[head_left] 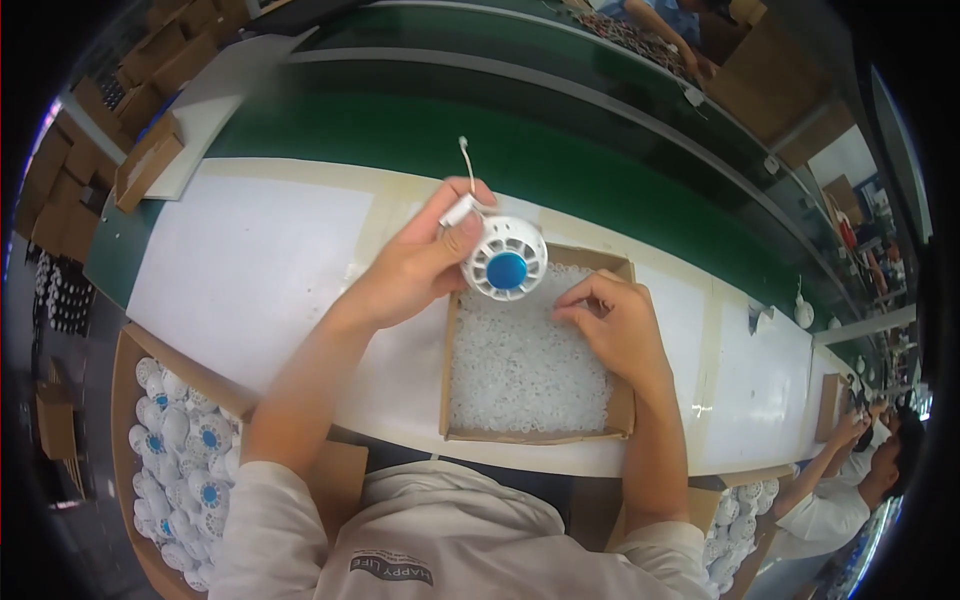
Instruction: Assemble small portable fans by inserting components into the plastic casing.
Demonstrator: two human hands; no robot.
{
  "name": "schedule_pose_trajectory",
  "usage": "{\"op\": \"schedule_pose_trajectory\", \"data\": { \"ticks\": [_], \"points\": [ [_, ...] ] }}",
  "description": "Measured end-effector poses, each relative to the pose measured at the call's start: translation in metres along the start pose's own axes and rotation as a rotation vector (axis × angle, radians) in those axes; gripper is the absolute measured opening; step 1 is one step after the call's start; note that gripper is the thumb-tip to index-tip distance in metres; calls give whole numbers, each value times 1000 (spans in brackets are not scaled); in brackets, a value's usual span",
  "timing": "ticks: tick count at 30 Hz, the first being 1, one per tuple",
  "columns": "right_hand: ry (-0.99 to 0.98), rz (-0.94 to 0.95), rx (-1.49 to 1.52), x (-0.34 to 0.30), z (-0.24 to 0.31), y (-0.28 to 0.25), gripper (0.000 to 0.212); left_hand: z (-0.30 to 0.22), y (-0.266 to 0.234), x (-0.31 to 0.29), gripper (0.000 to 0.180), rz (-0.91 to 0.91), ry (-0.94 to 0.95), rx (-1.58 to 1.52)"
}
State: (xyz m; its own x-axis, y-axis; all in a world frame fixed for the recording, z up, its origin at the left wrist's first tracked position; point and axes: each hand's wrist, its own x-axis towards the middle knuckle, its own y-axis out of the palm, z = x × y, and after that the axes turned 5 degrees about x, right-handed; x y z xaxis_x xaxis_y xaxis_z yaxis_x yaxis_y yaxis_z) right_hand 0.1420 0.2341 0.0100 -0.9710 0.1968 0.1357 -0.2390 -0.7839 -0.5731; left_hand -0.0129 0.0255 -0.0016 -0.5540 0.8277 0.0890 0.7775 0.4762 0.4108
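My left hand (pixel 425 250) is closed round a white round vented device (pixel 537 236) with a blue disc in its middle. A thin white cable (pixel 467 160) with a small plug on its end sticks up from the device. Below the device and to its right lies a shallow cardboard box (pixel 447 380) filled with small clear rings (pixel 525 370). Over the right part of this box hovers my right hand (pixel 612 315), its thumb and fingertips drawn together. Whatever it may be pinching is too small to make out.
A large carton (pixel 125 400) at lower left holds many similar white devices, some with blue discs. More white parts (pixel 740 520) fill a box at lower right. Beyond the white-covered table (pixel 270 230) runs a green conveyor belt (pixel 400 120). Other people work at far right and top.
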Motion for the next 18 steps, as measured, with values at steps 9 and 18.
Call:
{"op": "schedule_pose_trajectory", "data": {
  "ticks": [9,18],
  "points": [
    [-275,-186,-414,-8,-4,10,13,-1,-8,35,29,-84,204,254],
    [-130,105,-356,-17,-9,14,9,1,0,5,28,9,343,279]
  ]
}}
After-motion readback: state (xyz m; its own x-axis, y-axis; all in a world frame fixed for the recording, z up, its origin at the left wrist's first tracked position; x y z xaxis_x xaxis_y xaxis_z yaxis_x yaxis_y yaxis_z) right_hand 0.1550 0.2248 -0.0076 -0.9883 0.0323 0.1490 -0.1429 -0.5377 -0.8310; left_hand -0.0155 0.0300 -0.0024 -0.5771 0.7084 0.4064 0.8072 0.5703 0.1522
